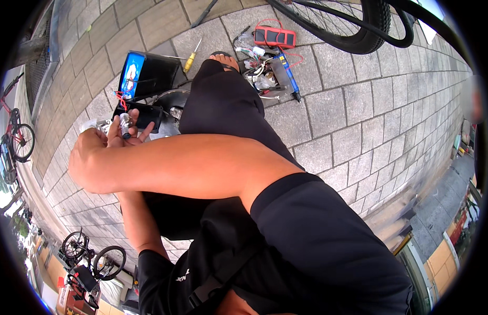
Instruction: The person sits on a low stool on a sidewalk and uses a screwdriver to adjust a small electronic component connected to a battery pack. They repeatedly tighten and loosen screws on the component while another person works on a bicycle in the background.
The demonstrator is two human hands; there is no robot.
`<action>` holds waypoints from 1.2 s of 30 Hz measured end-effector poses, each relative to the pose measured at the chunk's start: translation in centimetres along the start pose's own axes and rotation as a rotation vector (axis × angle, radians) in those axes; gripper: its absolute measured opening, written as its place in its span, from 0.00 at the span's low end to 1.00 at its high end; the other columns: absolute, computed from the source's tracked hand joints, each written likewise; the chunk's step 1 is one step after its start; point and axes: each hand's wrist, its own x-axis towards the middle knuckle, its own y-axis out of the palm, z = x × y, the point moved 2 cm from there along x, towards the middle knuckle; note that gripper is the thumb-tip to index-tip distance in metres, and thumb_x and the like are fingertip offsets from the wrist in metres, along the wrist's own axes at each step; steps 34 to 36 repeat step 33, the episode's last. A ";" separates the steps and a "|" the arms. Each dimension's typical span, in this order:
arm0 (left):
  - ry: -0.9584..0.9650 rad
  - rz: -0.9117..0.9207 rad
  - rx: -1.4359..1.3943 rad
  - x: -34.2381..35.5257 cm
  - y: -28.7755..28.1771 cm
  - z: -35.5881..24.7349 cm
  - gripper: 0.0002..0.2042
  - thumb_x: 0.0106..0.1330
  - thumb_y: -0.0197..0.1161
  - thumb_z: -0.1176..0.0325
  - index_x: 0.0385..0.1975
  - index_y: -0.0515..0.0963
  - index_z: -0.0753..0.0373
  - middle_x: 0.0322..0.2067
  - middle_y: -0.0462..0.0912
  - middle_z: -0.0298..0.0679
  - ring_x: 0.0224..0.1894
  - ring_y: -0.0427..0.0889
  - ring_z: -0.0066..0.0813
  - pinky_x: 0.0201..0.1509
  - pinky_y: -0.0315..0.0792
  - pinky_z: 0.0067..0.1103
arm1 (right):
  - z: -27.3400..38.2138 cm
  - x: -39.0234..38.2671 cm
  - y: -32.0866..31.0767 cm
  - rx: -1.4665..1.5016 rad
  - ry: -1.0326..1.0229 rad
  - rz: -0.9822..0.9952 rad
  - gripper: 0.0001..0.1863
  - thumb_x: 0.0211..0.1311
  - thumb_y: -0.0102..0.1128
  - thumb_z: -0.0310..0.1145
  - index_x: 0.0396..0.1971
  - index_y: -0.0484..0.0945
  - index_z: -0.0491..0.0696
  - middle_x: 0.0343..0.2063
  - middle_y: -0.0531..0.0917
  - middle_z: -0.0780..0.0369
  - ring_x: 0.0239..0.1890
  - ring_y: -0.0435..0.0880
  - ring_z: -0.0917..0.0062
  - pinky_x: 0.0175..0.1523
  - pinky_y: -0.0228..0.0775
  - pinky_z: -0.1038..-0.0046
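Note:
My right arm crosses in front of me, and my right hand point(91, 152) is bent at the wrist with its fingers curled into a pinch. What they hold is hidden. Just beyond it, my left hand point(140, 134) has its fingers curled about a small silvery piece with a dark end point(125, 124), its exact kind unclear. Beside both hands lies shiny, crumpled whitish material point(89, 125). Close by stands an open black case point(162, 71) with a blue-and-white panel point(132, 75) inside. Red and dark wires point(120, 98) run from it toward my hands.
A yellow-handled screwdriver point(190, 62) lies on the paving past the case. Beyond my foot point(225, 60) are a tray of wires and small parts point(280, 73), a blue tool point(290, 76) and a red-and-black meter point(275, 37). A bicycle wheel point(378, 26) stands at the top right.

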 end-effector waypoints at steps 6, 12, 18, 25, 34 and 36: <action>-0.100 0.124 -0.037 0.8 -0.8 0.0 0.18 0.80 0.52 0.59 0.53 0.76 0.70 0.41 0.86 0.44 0.36 0.86 0.31 0.66 0.74 0.44 | -2.3 1.4 0.4 0.030 0.050 -0.008 0.05 0.57 0.65 0.31 0.29 0.88 0.51 0.29 0.87 0.62 0.29 0.83 0.75 0.30 0.70 0.65; 0.066 0.085 -0.096 1.5 -0.8 0.1 0.19 0.77 0.56 0.59 0.61 0.73 0.62 0.53 0.83 0.45 0.50 0.84 0.35 0.60 0.79 0.37 | -9.6 3.1 -5.4 0.186 0.059 0.223 0.12 0.50 0.68 0.36 0.30 0.89 0.44 0.28 0.88 0.51 0.35 0.90 0.56 0.41 0.81 0.57; 0.010 0.141 -0.267 1.8 -2.5 -0.4 0.20 0.81 0.46 0.56 0.53 0.74 0.69 0.51 0.83 0.55 0.47 0.87 0.44 0.62 0.79 0.42 | -15.7 2.7 -3.1 0.079 0.318 0.131 0.15 0.61 0.58 0.37 0.36 0.86 0.41 0.35 0.88 0.47 0.43 0.87 0.53 0.49 0.77 0.56; -0.026 0.139 -0.334 1.9 -2.4 -1.0 0.19 0.83 0.44 0.57 0.54 0.73 0.68 0.51 0.83 0.55 0.48 0.88 0.44 0.62 0.80 0.40 | -15.8 0.7 -1.7 0.379 0.227 0.458 0.15 0.62 0.63 0.39 0.35 0.83 0.40 0.30 0.87 0.49 0.38 0.87 0.54 0.44 0.77 0.58; -0.009 0.179 -0.416 2.4 -2.9 -2.1 0.19 0.84 0.41 0.59 0.57 0.71 0.68 0.51 0.83 0.52 0.52 0.86 0.38 0.66 0.78 0.37 | -13.3 1.7 -1.4 0.300 0.077 0.371 0.14 0.61 0.68 0.39 0.34 0.80 0.43 0.31 0.86 0.51 0.34 0.87 0.56 0.41 0.77 0.58; -0.009 0.179 -0.416 2.4 -2.9 -2.1 0.19 0.84 0.41 0.59 0.57 0.71 0.68 0.51 0.83 0.52 0.52 0.86 0.38 0.66 0.78 0.37 | -13.3 1.7 -1.4 0.300 0.077 0.371 0.14 0.61 0.68 0.39 0.34 0.80 0.43 0.31 0.86 0.51 0.34 0.87 0.56 0.41 0.77 0.58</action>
